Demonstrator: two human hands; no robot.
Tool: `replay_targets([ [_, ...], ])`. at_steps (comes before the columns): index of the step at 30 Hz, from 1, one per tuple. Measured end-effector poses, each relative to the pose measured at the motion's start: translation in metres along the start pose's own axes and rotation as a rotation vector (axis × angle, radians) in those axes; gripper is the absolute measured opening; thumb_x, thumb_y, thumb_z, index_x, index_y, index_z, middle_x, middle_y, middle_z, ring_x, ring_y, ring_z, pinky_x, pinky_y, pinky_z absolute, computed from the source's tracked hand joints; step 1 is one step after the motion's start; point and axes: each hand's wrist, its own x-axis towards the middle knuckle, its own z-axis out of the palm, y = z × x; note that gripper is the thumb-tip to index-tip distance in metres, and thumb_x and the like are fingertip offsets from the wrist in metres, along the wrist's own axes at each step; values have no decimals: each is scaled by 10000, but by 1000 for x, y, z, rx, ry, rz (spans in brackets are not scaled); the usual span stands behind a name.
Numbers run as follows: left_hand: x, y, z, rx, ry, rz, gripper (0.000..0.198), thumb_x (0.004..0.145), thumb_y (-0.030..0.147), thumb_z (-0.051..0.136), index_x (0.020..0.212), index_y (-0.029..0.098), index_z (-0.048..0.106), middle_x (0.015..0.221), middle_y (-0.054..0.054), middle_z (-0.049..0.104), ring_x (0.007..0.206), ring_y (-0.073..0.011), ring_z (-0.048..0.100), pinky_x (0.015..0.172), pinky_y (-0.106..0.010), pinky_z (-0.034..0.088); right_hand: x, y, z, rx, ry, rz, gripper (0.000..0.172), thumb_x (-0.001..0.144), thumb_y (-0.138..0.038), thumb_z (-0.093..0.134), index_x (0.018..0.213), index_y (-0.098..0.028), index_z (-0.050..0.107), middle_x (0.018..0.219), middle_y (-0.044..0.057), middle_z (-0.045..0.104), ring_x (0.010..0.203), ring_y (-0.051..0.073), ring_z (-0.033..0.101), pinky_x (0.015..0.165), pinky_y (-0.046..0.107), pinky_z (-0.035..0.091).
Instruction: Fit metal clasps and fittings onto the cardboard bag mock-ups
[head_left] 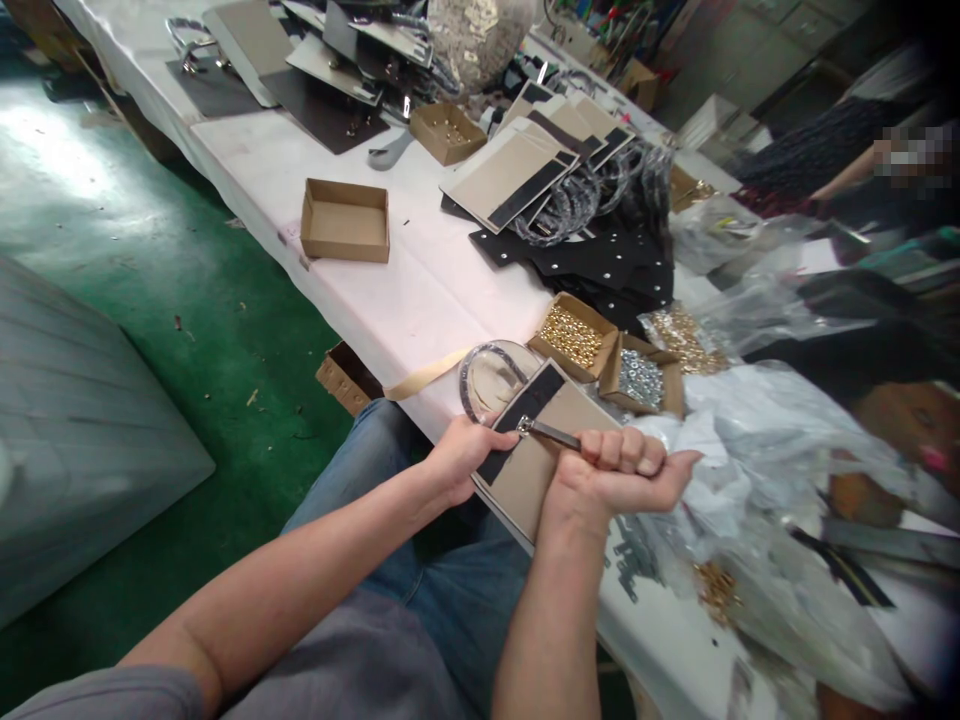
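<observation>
My left hand (461, 462) pinches the near left edge of a tan card panel (536, 465) that has a black strip (525, 415) and a clear plastic loop handle (487, 378) at its far end. My right hand (619, 470) is closed in a fist round a slim metal tool (551, 433), whose tip rests on the black strip. The panel lies at the table's near edge, over my lap.
Small card boxes of gold rivets (571, 335) and silver nuts (641, 378) sit just beyond the panel. An empty card box (345, 220), stacks of panels (525, 165) and black pieces lie farther along the white table (405, 290). Clear plastic bags (750, 470) crowd the right. Another person sits at the far right.
</observation>
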Motion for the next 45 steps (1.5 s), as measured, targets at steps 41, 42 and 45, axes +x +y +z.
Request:
replay_targets([
  [41,5,-7,-6,-23,-57,51,348,626,166,965,941,125,822,790,-81,793,655,-194,713,640,-286,576,-27,-11,99,-427,-233,-133,603,1047,-532,750,621,-236,443,526,-89,339,404,66,274,387,233,251],
  [42,4,-7,-7,-24,-60,63,342,618,167,973,920,125,817,777,-73,783,646,-184,701,633,-277,564,-27,-7,98,-428,-230,-128,616,1052,-548,743,617,-235,438,523,-89,337,402,65,272,385,231,248],
  [45,4,-8,-9,-25,-82,83,352,602,175,989,904,128,813,762,-59,766,640,-169,677,628,-266,538,-25,2,96,-442,-226,-127,635,1072,-569,718,616,-235,430,519,-90,335,396,64,272,383,230,243],
])
